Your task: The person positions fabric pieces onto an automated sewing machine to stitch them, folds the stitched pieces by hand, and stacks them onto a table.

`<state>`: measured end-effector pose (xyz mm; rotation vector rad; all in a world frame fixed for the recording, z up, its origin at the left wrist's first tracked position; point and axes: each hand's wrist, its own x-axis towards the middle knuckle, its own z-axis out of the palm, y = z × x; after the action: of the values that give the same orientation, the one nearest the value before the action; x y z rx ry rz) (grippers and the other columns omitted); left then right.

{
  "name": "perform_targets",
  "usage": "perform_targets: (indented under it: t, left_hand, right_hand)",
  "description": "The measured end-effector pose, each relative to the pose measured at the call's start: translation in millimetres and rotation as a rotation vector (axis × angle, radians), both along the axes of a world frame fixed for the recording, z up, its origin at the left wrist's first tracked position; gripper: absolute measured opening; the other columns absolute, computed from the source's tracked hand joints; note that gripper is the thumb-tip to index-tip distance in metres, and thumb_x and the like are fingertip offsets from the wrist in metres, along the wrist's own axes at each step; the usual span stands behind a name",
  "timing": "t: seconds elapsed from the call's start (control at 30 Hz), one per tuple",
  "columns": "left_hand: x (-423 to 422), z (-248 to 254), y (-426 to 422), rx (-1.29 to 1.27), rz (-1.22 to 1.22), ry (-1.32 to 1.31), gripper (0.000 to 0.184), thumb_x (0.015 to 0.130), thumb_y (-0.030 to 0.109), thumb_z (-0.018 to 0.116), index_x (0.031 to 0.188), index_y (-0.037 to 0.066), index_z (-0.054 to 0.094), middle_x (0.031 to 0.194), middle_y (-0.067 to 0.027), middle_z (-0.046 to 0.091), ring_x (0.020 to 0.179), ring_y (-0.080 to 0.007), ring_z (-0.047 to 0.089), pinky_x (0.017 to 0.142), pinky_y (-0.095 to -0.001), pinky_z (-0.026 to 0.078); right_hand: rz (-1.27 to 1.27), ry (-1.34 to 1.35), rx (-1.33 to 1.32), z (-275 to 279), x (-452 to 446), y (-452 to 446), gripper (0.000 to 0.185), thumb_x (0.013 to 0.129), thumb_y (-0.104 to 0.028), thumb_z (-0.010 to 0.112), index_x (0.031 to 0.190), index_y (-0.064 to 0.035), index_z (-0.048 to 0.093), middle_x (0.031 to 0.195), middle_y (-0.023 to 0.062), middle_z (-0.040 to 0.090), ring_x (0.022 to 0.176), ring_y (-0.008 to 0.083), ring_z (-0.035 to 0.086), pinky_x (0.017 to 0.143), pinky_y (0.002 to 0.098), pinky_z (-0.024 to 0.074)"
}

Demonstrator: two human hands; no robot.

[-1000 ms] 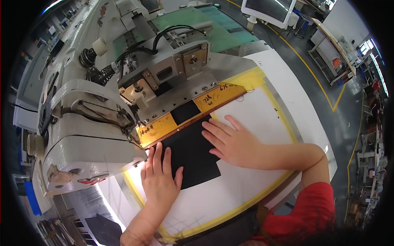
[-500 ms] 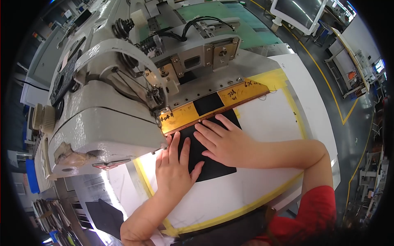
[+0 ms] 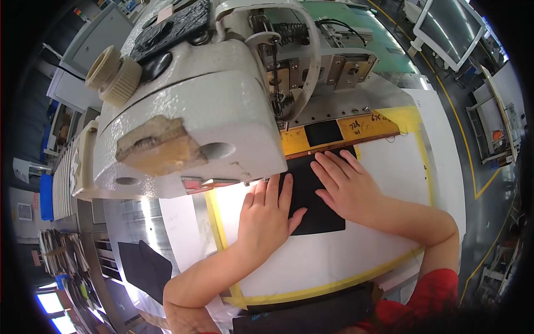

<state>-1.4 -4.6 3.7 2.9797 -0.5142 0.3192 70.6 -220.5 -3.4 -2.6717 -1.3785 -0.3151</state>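
A black piece of sheet material (image 3: 311,209), like fabric, lies flat on the white board and runs up to a yellow bar (image 3: 364,127) with handwriting on it. My left hand (image 3: 266,218) rests flat at its left edge, fingers stretched out and the thumb on the black piece. The sewing machine's head (image 3: 189,117) partly hides those fingertips. My right hand (image 3: 351,188) lies on the piece's upper right, fingers spread and fingertips close to the bar's lower edge. Neither hand grips anything. Black material also shows through an opening in the bar.
Yellow tape (image 3: 334,286) borders the white board (image 3: 384,245). Another black piece (image 3: 146,267) lies on the metal table at the left. Behind the bar sits a metal clamp frame (image 3: 350,69). A monitor (image 3: 449,30) stands at the far right.
The camera view has shifted, so the machine head looks larger and covers more near my left fingertips. Both hands stay flat at about the same places on the black piece.
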Motion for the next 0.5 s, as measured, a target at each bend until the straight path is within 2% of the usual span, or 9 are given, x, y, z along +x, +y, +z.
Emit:
perform_targets:
  t: [0.07,0.17,0.27,0.5]
  left_hand:
    - [1.3,1.8,0.4,0.031,-0.019,-0.040,0.066,0.088,0.048,0.064,0.133,0.001,0.056,0.131,-0.0187,0.054,0.113,-0.0333,0.055,0.092,-0.0408,0.046]
    - [0.8,1.1,0.3,0.037,-0.018,-0.039,0.066,0.088,0.048,0.064,0.133,0.001,0.056,0.131,-0.0187,0.054,0.114,-0.0332,0.054,0.092,-0.0407,0.046]
    - [0.2,-0.8,0.6,0.001,-0.008,0.000,0.068,0.084,0.045,0.069,0.136,0.003,0.054,0.142,-0.0223,0.049,0.128,-0.0385,0.051,0.093,-0.0446,0.047]
    - [-0.3,-0.6,-0.7,-0.015,0.005,0.022,0.068,0.083,0.043,0.070,0.135,0.002,0.055,0.142,-0.0229,0.048,0.127,-0.0402,0.052,0.092,-0.0446,0.048]
  right_hand:
    - [-0.010,0.036,0.030,-1.7,-1.1,0.4,0.058,0.088,-0.026,0.069,0.134,0.0032,0.051,0.139,0.0196,0.050,0.129,0.0332,0.050,0.112,0.0488,0.0333]
    - [-0.005,0.040,0.027,0.7,-1.6,-0.1,0.058,0.087,-0.025,0.070,0.134,0.0039,0.052,0.138,0.0203,0.050,0.129,0.0338,0.050,0.112,0.0492,0.0346]
    - [-0.001,0.020,0.011,0.5,-1.1,-0.2,0.056,0.087,-0.026,0.069,0.132,0.0039,0.053,0.137,0.0205,0.051,0.128,0.0335,0.051,0.112,0.0490,0.0338]
    - [0.001,-0.009,-0.024,7.2,-0.2,0.9,0.054,0.089,-0.029,0.067,0.130,0.0038,0.056,0.134,0.0199,0.054,0.126,0.0319,0.053,0.113,0.0478,0.0320]
